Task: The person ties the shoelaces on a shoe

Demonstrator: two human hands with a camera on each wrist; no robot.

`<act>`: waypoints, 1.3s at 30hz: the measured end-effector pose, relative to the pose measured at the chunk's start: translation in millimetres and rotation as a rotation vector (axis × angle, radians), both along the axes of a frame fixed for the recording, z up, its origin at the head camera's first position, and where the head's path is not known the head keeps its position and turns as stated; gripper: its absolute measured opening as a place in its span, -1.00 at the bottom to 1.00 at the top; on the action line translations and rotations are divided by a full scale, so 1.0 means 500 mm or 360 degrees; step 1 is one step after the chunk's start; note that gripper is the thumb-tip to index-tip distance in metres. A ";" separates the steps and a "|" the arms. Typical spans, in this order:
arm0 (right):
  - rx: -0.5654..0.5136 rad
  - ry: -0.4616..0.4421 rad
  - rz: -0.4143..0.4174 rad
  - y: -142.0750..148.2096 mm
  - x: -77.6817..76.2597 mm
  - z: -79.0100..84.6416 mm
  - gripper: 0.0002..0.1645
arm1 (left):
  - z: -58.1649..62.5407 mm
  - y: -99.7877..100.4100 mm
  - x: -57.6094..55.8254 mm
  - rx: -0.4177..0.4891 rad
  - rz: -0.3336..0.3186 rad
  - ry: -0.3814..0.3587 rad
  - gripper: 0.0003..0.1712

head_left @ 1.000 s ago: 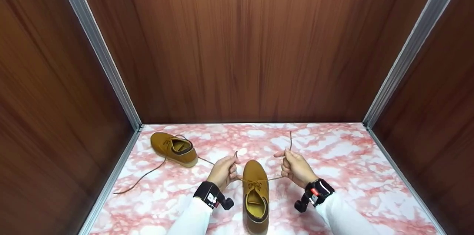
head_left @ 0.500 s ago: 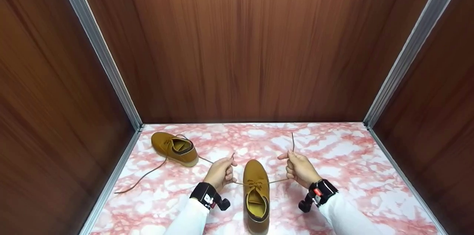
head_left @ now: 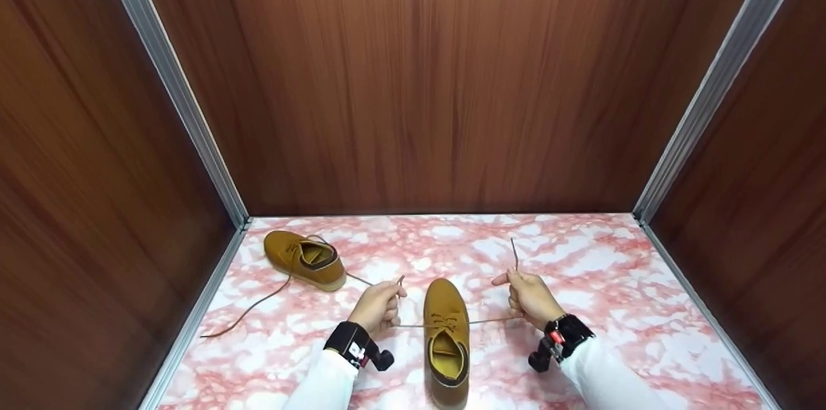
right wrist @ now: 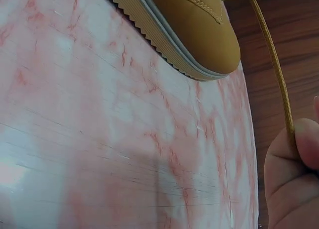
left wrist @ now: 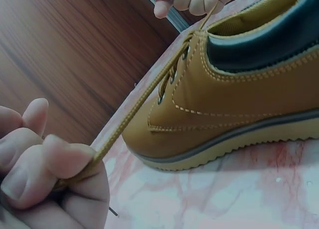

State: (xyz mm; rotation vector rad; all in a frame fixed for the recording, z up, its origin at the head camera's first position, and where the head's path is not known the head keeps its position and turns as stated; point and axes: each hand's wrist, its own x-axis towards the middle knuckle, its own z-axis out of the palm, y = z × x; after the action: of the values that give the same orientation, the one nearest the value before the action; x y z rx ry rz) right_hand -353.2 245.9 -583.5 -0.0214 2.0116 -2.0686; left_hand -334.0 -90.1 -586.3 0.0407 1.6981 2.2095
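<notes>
In the head view, the tan suede lace-up shoe (head_left: 446, 339) loses its heel at the bottom edge, at six o'clock. The right wrist view shows only a sliver of the right hand (right wrist: 294, 179), cut off at four o'clock.

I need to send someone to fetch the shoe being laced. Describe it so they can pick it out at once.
On the pink marbled floor, two tan suede shoes lie below the wooden back wall. Take the shoe near the front edge, toe pointing at that wall, between the left hand and right hand. Its lace is pulled taut to both sides, while the other shoe sits untouched at the left, laces trailing.
</notes>
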 end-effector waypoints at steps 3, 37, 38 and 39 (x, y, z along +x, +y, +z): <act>0.0055 0.0036 -0.0036 0.000 -0.005 -0.008 -0.41 | -0.007 -0.001 -0.002 -0.0032 0.0014 -0.0027 -0.82; 0.0455 -0.0034 -0.0036 0.004 0.000 -0.034 -0.35 | -0.049 -0.017 0.001 -0.0239 0.0090 -0.0035 -0.78; 0.0476 -0.0032 -0.0024 0.003 0.001 -0.035 -0.33 | -0.049 -0.016 0.001 -0.0248 0.0093 -0.0043 -0.78; 0.0492 -0.0030 -0.0010 0.002 0.002 -0.036 -0.31 | -0.049 -0.015 0.000 -0.0255 0.0095 -0.0049 -0.78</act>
State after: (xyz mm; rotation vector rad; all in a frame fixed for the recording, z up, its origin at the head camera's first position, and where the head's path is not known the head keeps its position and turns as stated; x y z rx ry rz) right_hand -352.1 247.1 -601.3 0.0612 2.2973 -1.7320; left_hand -334.1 -97.8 -610.7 -0.0848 1.8762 2.0961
